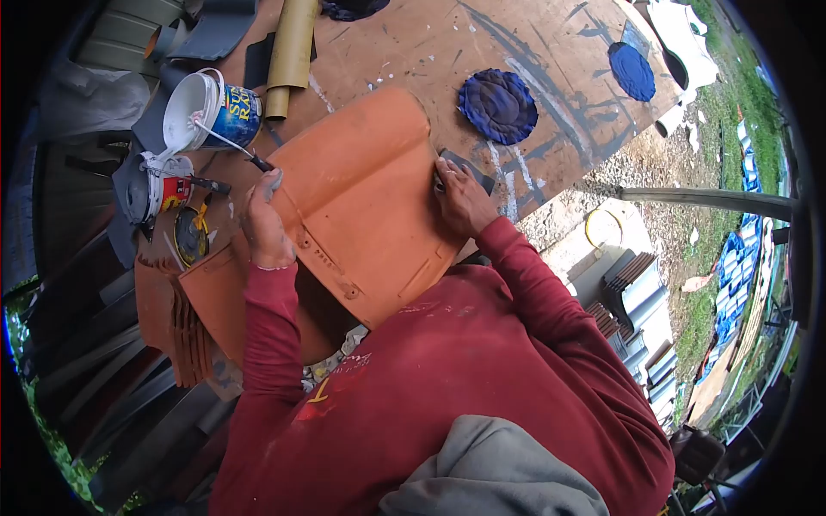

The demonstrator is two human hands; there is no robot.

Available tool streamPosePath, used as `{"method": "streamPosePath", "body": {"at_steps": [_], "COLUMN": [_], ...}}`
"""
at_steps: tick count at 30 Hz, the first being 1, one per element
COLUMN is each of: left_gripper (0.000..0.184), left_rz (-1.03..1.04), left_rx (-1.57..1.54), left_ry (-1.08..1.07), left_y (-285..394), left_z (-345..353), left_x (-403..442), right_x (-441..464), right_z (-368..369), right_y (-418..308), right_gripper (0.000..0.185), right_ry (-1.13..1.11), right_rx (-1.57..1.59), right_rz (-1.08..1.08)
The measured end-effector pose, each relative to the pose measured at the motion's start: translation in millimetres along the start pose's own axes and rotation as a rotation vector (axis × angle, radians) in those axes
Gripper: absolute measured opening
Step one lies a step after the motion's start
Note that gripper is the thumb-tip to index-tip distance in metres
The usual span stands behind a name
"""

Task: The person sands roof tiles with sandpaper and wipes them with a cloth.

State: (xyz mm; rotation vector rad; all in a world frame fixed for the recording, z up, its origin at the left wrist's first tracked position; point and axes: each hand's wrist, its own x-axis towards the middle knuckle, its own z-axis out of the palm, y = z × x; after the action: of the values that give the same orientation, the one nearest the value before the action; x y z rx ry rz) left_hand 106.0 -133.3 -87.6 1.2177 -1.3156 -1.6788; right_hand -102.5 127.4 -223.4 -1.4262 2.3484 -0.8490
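Note:
An orange clay roof tile (361, 198) is tilted in front of my chest, its rounded ridge toward the far side. My left hand (265, 222) grips the tile's left edge, with a grey stain near the fingertips. On the opposite edge my right hand (465, 198) is closed, its thumb side against the tile. A dark flat piece (478, 175) shows beside the right fingers; I cannot tell whether they touch it. Just past my left hand, a roller handle (232, 146) leans out of a white paint bucket (234, 112).
More orange tiles (185, 322) stand stacked at the lower left. A red-labelled can (172, 191) and a round lid (191, 236) sit near the bucket. Blue crinkled discs (497, 105) lie on the paint-marked wooden table (413, 64). Grey tiles (637, 297) stand on the ground at right.

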Motion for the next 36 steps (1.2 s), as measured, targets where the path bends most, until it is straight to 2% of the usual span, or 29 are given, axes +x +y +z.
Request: {"method": "streamPosePath", "body": {"at_steps": [2,7,9,11,13,17,18,20,21,22,23,25,26,27,29,30,31,33,36], "left_gripper": [0.03,0.03,0.03,0.03,0.029,0.029,0.029,0.031,0.031,0.032,0.033,0.033,0.033,0.033,0.033,0.033,0.032,0.032,0.03], "left_rz": [0.026,0.027,0.021,-0.003,0.024,0.032,0.009,-0.134,-0.126,-0.088,-0.042,-0.019,-0.024,-0.041,-0.181,-0.17,-0.137,-0.076,-0.022], "left_rx": [0.043,0.086,0.049,0.035,0.056,0.043,0.046,-0.103,-0.1,-0.049,-0.006,-0.01,-0.007,-0.004,-0.119,-0.116,-0.084,-0.066,0.048], "left_ry": [0.051,0.061,0.051,0.014,0.041,0.098,0.097,-0.018,-0.016,0.047,0.111,0.115,0.108,0.114,-0.007,0.003,0.058,0.116,0.174], "left_y": [1,11,6,8,4,6,0,-3,-5,-6,-4,-2,-7,-10,-8,-7,-7,-4,-11], "left_z": [1,6,9,4,1,7,3,-10,-9,-8,-6,-7,-8,-11,-20,-20,-17,-12,-14], "left_x": [-1,-10,-10,-3,-3,-5,-2,13,10,3,5,9,6,6,16,12,5,10,9], "right_x": [-18,-30,1,-6,-28,-22,-14,-20,-17,-25,-28,-34,-26,-19,-1,-6,-20,-31,0], "right_z": [-5,-7,4,2,-20,-7,3,4,4,-4,-8,-14,-10,-9,-7,-3,-5,-20,-16], "right_y": [0,6,14,14,14,21,30,26,21,21,21,17,21,25,31,27,26,32,36], "right_gripper": [0.055,0.051,0.052,0.051,0.055,0.062,0.061,0.061,0.061,0.059,0.059,0.06,0.059,0.059,0.057,0.056,0.056,0.06,0.058], "right_ry": [-0.103,-0.153,-0.009,-0.001,-0.185,-0.139,-0.026,-0.037,-0.026,-0.114,-0.101,-0.211,-0.136,-0.152,-0.064,-0.11,-0.105,-0.246,-0.168], "right_rx": [0.022,0.064,0.103,0.076,0.07,0.086,0.089,0.093,0.108,0.099,0.103,0.123,0.136,0.138,0.096,0.171,0.18,0.085,0.106], "right_rz": [0.026,0.059,0.052,0.014,0.025,-0.014,-0.102,-0.073,-0.054,-0.029,-0.04,-0.011,-0.02,-0.012,-0.118,-0.03,-0.039,-0.067,-0.09]}}
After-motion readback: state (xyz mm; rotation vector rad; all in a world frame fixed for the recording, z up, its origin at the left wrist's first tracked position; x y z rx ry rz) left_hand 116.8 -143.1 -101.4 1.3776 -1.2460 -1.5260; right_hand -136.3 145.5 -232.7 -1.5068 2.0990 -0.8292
